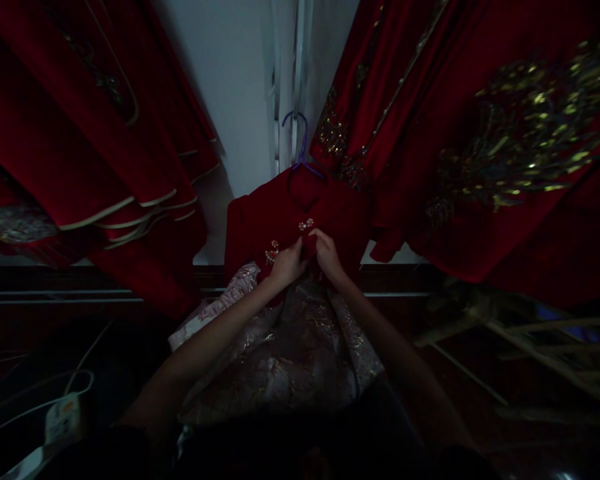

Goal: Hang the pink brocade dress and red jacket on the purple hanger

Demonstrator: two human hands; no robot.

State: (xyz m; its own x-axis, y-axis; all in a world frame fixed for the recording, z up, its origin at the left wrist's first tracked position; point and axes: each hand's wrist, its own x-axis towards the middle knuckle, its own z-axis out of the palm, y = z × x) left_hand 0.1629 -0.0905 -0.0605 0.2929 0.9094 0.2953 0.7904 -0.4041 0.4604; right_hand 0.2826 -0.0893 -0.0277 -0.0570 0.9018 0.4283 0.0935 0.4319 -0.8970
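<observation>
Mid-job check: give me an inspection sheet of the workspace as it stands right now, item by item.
Surface: no table seen; dim dark floor below.
Job's things: small dark-red garment on a purple wire hanger, beaded clasps on its front, pale pink brocade skirt beneath.
Clutter: pale wooden frame lower right, kind unclear.
Grippers: left hand and right hand pinch the garment's front, close together.
Cables: white power strip with white cables on the floor, lower left.
Surroundings: red garments with cream piping hang left, red garments with gold embroidery hang right, white wall between.
</observation>
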